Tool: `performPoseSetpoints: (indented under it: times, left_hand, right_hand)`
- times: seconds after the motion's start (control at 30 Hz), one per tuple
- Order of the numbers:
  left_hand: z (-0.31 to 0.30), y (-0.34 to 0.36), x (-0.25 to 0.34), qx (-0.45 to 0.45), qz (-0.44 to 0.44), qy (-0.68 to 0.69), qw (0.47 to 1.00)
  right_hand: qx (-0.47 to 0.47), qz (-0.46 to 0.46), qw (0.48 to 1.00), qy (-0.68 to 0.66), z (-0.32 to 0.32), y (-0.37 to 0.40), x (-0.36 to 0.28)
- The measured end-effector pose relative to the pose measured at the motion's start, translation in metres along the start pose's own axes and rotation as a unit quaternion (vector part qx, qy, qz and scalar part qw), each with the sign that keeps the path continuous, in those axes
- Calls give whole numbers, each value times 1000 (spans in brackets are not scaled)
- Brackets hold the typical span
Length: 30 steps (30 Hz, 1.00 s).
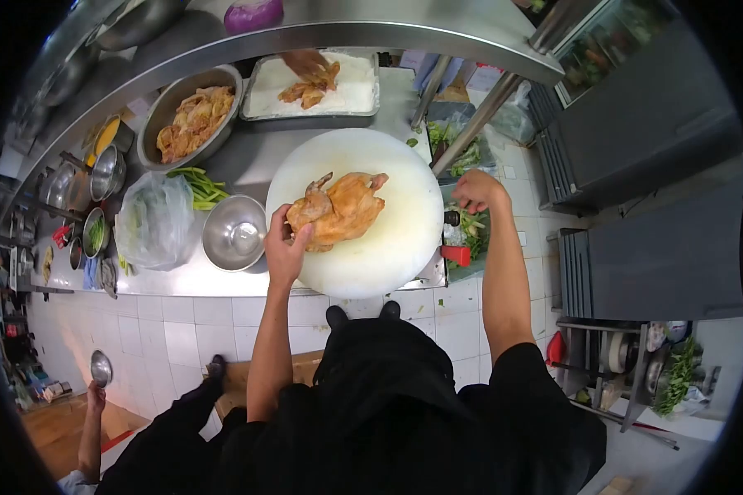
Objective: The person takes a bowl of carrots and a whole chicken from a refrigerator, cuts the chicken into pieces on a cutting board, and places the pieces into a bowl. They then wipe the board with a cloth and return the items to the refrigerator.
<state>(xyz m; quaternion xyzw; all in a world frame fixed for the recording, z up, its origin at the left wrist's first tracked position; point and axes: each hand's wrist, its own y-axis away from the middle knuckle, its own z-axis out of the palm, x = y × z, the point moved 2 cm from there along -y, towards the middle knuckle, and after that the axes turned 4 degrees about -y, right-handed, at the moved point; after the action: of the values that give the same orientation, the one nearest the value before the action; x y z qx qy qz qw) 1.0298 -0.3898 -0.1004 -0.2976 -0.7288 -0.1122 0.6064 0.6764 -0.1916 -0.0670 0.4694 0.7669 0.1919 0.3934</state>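
A whole orange-brown chicken lies on a thick round white cutting board. My left hand grips its left end, thumb on the near side and fingers on the far side. My right hand is in the air just past the board's right edge, apart from the chicken. Its fingers are loosely bent and I see nothing in them. Below it, beside the board, are a black round-ended object and a red object, neither clear in kind.
Left of the board stand a steel bowl, a plastic bag and green stalks. Behind are a large bowl of meat pieces and a tray of white powder, where another person's hand touches meat. A metal shelf overhangs.
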Motion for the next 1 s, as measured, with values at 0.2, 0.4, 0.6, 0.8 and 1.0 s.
performPoseSetpoints:
  times: [0.2, 0.4, 0.6, 0.8, 1.0]
  left_hand:
    - [1, 1, -7, -4, -12, 48, 999]
    - [3, 1, -10, 6, 11, 14, 1000]
    - [3, 2, -9, 7, 6, 43, 999]
    - [1, 2, -14, 21, 0, 43, 999]
    - [1, 2, -10, 28, 26, 4, 999]
  right_hand:
    - [-30, -6, 997, 75, 38, 23, -4]
    - [175, -115, 974, 87, 55, 8, 30]
    - [236, -146, 957, 89, -20, 94, -2]
    - [325, -100, 940, -22, -93, 143, 11]
    - [329, -171, 899, -231, -106, 39, 56]
